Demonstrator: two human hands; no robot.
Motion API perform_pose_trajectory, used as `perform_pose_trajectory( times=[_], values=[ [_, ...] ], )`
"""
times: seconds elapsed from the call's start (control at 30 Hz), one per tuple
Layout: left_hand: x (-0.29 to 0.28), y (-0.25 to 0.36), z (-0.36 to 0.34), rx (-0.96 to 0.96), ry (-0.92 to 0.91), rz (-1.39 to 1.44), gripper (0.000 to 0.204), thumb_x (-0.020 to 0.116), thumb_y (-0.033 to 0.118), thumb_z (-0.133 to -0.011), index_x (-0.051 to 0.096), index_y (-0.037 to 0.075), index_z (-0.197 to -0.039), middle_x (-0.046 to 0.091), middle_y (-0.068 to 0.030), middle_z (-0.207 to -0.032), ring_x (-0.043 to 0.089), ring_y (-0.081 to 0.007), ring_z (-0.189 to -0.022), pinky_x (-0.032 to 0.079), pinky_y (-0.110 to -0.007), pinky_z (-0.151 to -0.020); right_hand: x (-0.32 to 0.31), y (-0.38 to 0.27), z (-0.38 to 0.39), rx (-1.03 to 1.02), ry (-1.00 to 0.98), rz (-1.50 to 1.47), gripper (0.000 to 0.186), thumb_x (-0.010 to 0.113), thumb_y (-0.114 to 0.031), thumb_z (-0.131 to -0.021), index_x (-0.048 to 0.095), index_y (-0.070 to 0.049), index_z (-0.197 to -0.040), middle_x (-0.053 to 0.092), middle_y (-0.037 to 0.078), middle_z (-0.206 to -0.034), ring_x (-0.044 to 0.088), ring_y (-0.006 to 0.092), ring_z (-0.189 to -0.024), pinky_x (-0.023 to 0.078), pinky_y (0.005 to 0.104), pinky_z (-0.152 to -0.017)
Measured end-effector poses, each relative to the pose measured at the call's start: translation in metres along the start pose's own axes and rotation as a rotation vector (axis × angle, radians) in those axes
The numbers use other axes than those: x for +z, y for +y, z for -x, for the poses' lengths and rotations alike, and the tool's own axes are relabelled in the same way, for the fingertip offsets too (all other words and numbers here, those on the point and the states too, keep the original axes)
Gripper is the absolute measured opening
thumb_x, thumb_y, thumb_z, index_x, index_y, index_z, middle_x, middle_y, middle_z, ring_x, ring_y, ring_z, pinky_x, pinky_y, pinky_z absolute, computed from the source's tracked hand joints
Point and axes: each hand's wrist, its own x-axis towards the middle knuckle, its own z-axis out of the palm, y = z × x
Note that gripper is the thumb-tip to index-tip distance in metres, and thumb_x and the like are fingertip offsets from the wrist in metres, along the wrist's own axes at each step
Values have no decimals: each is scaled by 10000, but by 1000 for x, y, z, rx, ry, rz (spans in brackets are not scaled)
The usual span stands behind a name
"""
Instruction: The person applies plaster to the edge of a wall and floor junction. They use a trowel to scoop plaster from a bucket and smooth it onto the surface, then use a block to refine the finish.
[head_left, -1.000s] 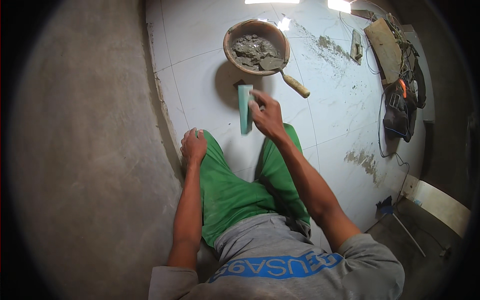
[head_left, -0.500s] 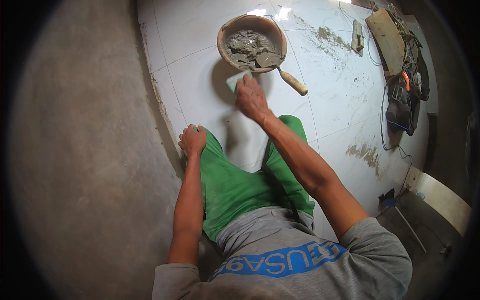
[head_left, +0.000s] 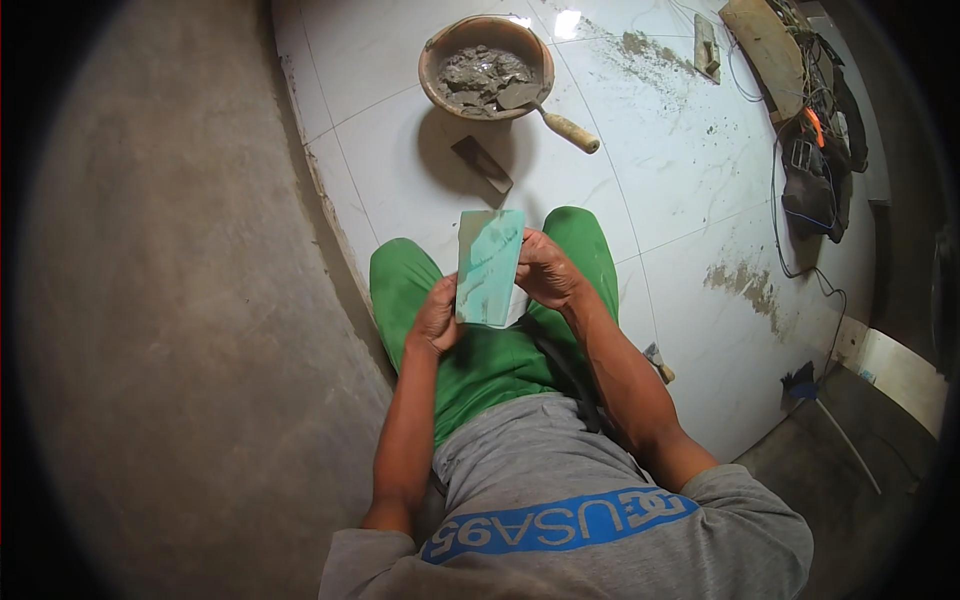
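A flat, pale turquoise rectangular piece (head_left: pixel 490 265), perhaps a cut tile, is held upright above my lap, with grey smears across its face. My left hand (head_left: pixel 436 315) grips its lower left edge. Higher up on the opposite edge, my right hand (head_left: pixel 546 268) has its fingers closed on it; some fingertips are hidden behind. Beyond my knees stands a bucket (head_left: pixel 432 92) of wet grey mortar (head_left: pixel 485 72). A trowel (head_left: pixel 570 130) rests with its blade in the mortar and its wooden handle over the rim. A small dark rectangular strip (head_left: pixel 480 163) lies before the bucket.
White floor tiles (head_left: pixel 400 150) with mortar smears spread ahead and right. A rough grey wall or slab (head_left: pixel 180 300) runs along my left. A flat float (head_left: pixel 706 48), a board (head_left: pixel 765 55), cables and a dark bag (head_left: pixel 812 195) lie right. Near my right elbow is a small brush-like tool (head_left: pixel 660 363).
My right hand has drawn back from near the bucket with the turquoise piece. My left hand has left my knee and taken hold of it too. The dark strip on the floor now shows.
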Motion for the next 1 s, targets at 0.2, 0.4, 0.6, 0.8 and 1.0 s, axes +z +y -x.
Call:
perform_pose_trajectory(
  times=[0.2, 0.4, 0.6, 0.8, 1.0],
  values=[
    [5, -24, 0, 55, -262, 446, 496, 509, 314, -1043, 551, -21, -1407, 686, -149, -1220, 679, -309, -1101, 569, -446, -931, 1, 0, -20, 45, -111, 74, 414, 690, -149, -913, 646, -17, -1303, 723, 36, -1118, 671, 145, -1034, 506, 329, -987],
    [-27, 17, -36, 196, 97, 428, 398, 569, 236, -1023, 596, 26, -1360, 691, -92, -1241, 668, -242, -1124, 553, -417, -965, -62, -7, -108, -74, 367, 119, 790, 709, -186, -974, 264, 49, -1583, 653, 196, -1225, 670, 290, -1087, 561, 429, -965],
    [-55, 97, -111, 369, 368, 121, 369, 596, 122, -1005, 589, 36, -1363, 689, -69, -1240, 680, -190, -1093, 557, -365, -953, -104, -55, -204, -317, 226, -498, 468, 533, -254, -1068, 449, -46, -1479, 447, 258, -1517, 480, 433, -1404, 458, 574, -1169],
    [-96, 161, -172, 358, 316, 114, 473, 610, 144, -976, 526, 66, -1435, 660, -48, -1274, 653, -181, -1149, 542, -359, -976, -88, -63, -243, -343, 322, -487, 507, 583, -166, -987, 504, -42, -1473, 546, 139, -1505, 531, 316, -1381, 451, 492, -1194],
    [-96, 196, -218, 355, 297, 219, 527, 616, 134, -941, 519, 78, -1455, 651, -47, -1322, 636, -195, -1207, 518, -371, -1046, -83, -110, -344, -390, 292, -436, 456, 512, -123, -1044, 471, 1, -1480, 493, 171, -1527, 485, 328, -1408, 454, 488, -1183]
  ],
)
